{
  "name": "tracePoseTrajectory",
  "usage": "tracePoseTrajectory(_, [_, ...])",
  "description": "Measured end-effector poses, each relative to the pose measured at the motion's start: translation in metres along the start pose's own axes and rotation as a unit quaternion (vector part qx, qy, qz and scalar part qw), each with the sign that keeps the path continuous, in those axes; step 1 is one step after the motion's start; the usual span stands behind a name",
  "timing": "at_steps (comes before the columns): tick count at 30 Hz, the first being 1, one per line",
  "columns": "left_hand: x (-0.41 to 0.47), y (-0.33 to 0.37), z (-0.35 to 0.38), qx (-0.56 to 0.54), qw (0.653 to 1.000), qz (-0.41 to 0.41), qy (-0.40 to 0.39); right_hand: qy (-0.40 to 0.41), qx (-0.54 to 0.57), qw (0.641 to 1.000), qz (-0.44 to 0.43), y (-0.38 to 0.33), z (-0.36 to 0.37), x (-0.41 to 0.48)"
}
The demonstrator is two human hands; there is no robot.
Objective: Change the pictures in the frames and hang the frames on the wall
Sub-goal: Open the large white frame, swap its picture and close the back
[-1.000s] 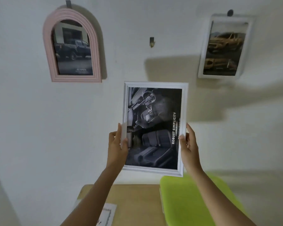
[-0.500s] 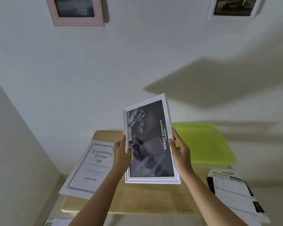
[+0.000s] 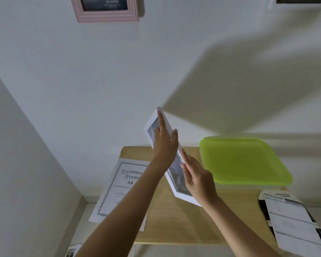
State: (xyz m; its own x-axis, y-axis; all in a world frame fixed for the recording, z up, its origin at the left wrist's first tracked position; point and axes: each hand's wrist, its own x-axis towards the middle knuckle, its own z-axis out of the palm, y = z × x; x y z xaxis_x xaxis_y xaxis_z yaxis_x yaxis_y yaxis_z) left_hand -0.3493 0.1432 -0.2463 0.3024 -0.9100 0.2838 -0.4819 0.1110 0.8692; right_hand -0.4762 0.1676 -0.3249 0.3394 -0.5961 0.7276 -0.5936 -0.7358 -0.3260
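Grip: left hand (image 3: pixel 164 145) and right hand (image 3: pixel 197 176) both lie with straight fingers flat against the white frame (image 3: pixel 186 199), pressing it between them, not curled round it.

- Frame: centre of the picture, in the air over the wooden table (image 3: pixel 174 227), tilted, almost edge-on.
- Change: a second ago it was upright against the wall, picture toward the camera, between the two hung frames. Now it is lower and turning over.
- Reading: probably coming down to have its back opened; its picture looks not yet changed.
- Pink frame (image 3: pixel 105 15) hangs upper left; green tray (image 3: pixel 245 160) centre right.
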Motion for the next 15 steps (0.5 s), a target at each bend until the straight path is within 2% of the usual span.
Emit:
tracePoseTrajectory(4, [0.000, -0.016, -0.018, 0.024, 1.000, -0.014, 0.013, -0.022, -0.004, 1.000, 0.001, -0.012, 0.016, -0.001])
tracePoseTrajectory(10, [0.009, -0.030, -0.051, -0.001, 0.999, -0.030, 0.027, -0.039, 0.011, 0.999, 0.015, -0.044, 0.037, 0.005])
tracePoseTrajectory(13, [0.013, -0.043, -0.070, -0.065, 0.996, -0.051, 0.038, -0.032, 0.055, 0.996, 0.061, -0.059, 0.050, 0.001])
tracePoseTrajectory(15, [0.014, -0.058, -0.082, -0.119, 0.988, -0.076, 0.054, -0.032, 0.129, 0.985, 0.108, -0.067, 0.059, -0.004])
